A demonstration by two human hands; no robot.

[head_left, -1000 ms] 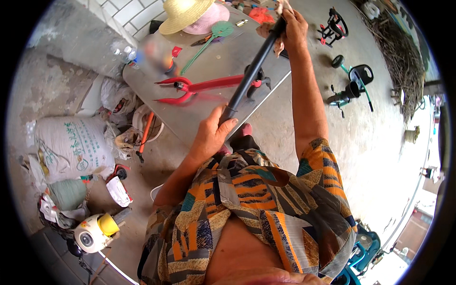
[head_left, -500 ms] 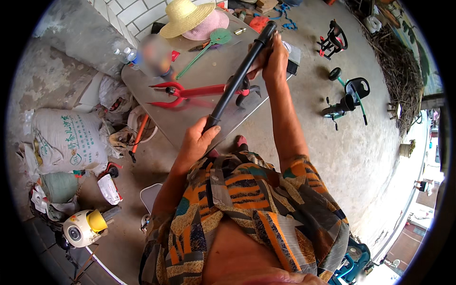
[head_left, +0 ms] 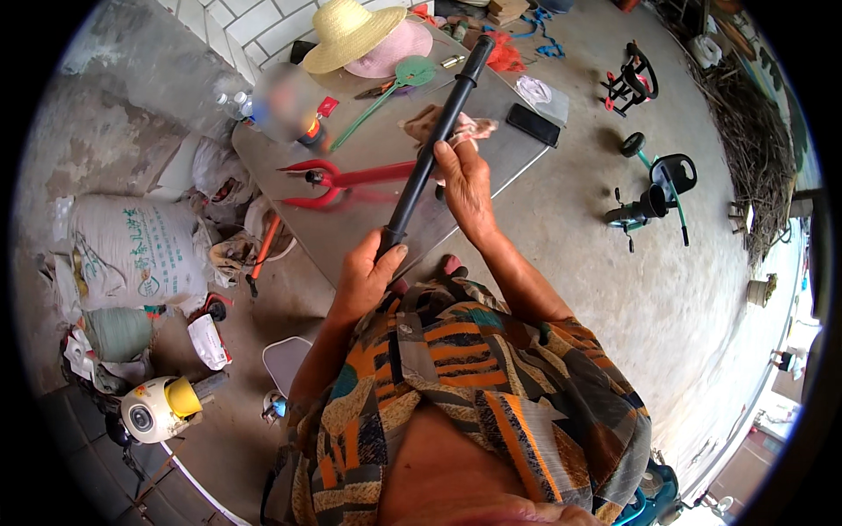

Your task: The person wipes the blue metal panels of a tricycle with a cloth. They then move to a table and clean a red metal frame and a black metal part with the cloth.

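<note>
A long black tube (head_left: 417,188) slants up and away over a metal table (head_left: 281,228). My left hand (head_left: 368,267) grips its near end. My right hand (head_left: 465,193) is closed around a crumpled pinkish cloth (head_left: 475,129) against the tube's middle. Beneath the tube lies a red forked part (head_left: 351,178); its far portion is hidden by the tube and hand. Behind are a green fly swatter (head_left: 412,72), a straw hat (head_left: 351,31), a pink hat (head_left: 390,53) and a black phone (head_left: 532,124).
On the floor to the left lie sacks (head_left: 145,250), an orange-handled tool (head_left: 263,250) and a cream rounded object (head_left: 149,410). A child's tricycle (head_left: 653,197), another black-and-red part (head_left: 631,79) and piled branches (head_left: 737,140) stand to the right. Bottles (head_left: 237,105) are at the table's back left.
My right hand has moved down and toward me along the tube with the cloth, from its far end to the middle. The phone now shows fully.
</note>
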